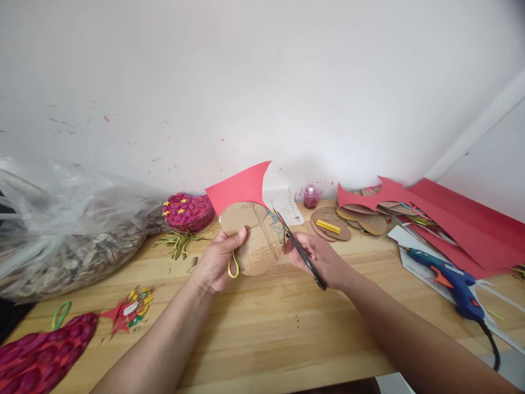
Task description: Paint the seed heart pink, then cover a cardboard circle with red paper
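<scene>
My left hand (221, 257) grips a rounded piece of cardboard (254, 241) by its left edge, thumb on top. A yellow-green cord loop (233, 266) sticks out beside the thumb. Behind the cardboard's upper edge lies a sheet of red paper (241, 189) with a curved cut on its right side. My right hand (314, 254) is closed around black scissors (305, 254), whose blades point up and left at the cardboard's right edge. Whether the blades touch the paper there I cannot tell. The fingers under the scissors are partly hidden.
Left: a plastic bag of shell-like pieces (82, 257) and a purple-red decorated stack (191, 213). Purple paint cup (312, 196) by the wall. Right: cardboard discs (344, 230), red paper (471, 230), a blue glue gun (455, 282) with cord. Front left: a purple-studded piece (53, 353).
</scene>
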Demonstrator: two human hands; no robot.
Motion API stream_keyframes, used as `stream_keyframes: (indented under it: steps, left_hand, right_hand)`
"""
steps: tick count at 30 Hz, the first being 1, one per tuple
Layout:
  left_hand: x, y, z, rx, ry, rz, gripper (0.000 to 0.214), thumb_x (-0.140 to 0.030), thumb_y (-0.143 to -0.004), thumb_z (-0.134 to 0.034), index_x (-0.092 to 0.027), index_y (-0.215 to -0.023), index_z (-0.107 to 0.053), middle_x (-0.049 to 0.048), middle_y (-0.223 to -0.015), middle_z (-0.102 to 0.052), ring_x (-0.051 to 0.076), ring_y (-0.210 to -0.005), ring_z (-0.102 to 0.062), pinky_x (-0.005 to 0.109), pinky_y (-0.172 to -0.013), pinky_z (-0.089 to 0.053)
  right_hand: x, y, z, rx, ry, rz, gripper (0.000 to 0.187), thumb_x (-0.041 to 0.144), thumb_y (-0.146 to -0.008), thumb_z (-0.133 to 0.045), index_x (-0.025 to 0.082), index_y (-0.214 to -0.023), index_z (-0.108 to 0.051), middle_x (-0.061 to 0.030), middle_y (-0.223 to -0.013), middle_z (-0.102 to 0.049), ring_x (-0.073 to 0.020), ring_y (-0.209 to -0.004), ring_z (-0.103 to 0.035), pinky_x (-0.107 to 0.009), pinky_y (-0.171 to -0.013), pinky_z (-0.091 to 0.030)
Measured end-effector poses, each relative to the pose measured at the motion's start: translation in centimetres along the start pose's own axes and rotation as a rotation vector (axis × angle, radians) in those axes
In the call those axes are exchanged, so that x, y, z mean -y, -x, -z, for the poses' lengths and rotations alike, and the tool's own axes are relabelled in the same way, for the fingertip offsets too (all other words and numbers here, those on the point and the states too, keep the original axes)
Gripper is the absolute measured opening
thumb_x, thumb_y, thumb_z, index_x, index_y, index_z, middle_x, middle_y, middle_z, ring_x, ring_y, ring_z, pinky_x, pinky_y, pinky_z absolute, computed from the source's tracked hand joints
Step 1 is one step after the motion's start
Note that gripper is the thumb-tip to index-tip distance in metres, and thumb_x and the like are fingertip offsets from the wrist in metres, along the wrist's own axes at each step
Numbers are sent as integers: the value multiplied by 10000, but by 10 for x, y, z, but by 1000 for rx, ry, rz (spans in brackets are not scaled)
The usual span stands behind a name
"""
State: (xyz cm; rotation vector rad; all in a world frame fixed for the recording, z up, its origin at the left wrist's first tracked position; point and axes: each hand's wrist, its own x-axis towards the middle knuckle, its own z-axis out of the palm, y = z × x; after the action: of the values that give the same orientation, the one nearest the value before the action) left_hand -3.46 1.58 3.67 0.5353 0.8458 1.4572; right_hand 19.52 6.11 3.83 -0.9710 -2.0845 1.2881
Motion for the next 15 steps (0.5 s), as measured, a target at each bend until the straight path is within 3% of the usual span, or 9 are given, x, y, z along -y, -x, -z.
stream_keyframes:
  steps: [15]
  left_hand:
    - [-1, 2, -1, 11, -14, 7, 347, -177, -750, -823, -146, -1083, -731, 110, -978, -803, 289, -995, -761, 439, -995, -583]
  right_hand:
    - [-3, 1, -1, -36, 3, -35, 400, 571, -827, -666, 203, -764, -522, 41, -697, -451, -124, -642, -405, -279, -581, -287]
